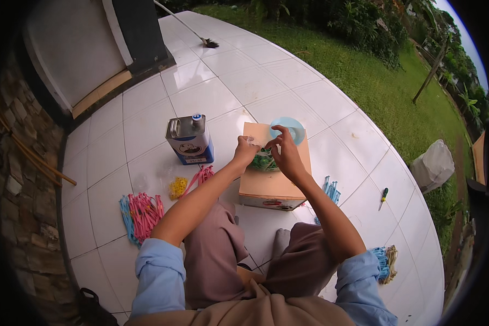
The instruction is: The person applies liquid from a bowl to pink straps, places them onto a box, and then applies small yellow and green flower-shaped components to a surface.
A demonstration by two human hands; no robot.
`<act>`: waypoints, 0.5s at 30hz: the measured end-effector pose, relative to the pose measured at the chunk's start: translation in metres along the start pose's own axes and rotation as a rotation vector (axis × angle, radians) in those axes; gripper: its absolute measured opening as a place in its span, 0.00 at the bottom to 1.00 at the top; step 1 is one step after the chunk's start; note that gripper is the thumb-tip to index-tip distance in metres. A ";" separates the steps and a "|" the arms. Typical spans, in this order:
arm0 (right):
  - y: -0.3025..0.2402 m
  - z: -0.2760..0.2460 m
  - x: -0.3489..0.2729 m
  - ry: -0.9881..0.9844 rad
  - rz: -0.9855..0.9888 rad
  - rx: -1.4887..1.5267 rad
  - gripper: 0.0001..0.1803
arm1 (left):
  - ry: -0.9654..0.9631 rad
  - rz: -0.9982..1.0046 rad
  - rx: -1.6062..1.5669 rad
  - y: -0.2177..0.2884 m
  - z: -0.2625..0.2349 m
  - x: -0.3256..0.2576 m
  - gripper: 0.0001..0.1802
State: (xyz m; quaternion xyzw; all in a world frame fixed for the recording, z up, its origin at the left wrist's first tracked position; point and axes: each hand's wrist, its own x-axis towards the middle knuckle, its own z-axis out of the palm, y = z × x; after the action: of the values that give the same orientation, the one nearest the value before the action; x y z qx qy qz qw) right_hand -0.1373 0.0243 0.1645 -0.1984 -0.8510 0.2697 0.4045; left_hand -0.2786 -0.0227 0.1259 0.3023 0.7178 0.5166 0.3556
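Note:
A clear plastic bag of green pieces (263, 162) lies on top of a cardboard box (277, 187) in front of me. My left hand (246, 150) is closed in a pinch on the bag's upper left edge. On its other side, my right hand (285, 153) has thumb and fingers closed at the bag's edge, with one finger raised and bent. Just behind the hands, a light blue round dish (290, 129) rests at the far end of the box top. What the green pieces are is too small to make out.
Left of the box stands a blue and white metal can (191, 140). Pink strips (145, 214), yellow pieces (177, 187) and light blue strips (331, 190) lie on the white tiles. A screwdriver (383, 199) lies right, near a white sack (433, 165). A broom (207, 42) is farther off.

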 end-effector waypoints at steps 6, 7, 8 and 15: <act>0.039 0.027 0.007 -0.334 0.123 -0.130 0.20 | 0.126 -0.135 0.550 -0.018 0.013 0.012 0.26; 0.042 0.031 0.007 -0.340 0.120 -0.127 0.20 | 0.130 -0.140 0.548 -0.020 0.011 0.015 0.26; 0.042 0.034 0.005 -0.343 0.074 -0.182 0.21 | 0.077 -0.133 0.460 -0.023 0.011 0.016 0.25; 0.033 0.033 0.012 -0.345 0.115 -0.348 0.29 | -0.003 -0.091 0.045 -0.030 0.007 0.021 0.17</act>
State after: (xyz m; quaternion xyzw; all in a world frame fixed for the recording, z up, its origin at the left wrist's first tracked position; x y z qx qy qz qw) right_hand -0.1665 0.0467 0.1332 -0.2641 -0.9284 0.1716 0.1971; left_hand -0.2866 -0.0100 0.0917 0.2782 0.7418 0.4832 0.3728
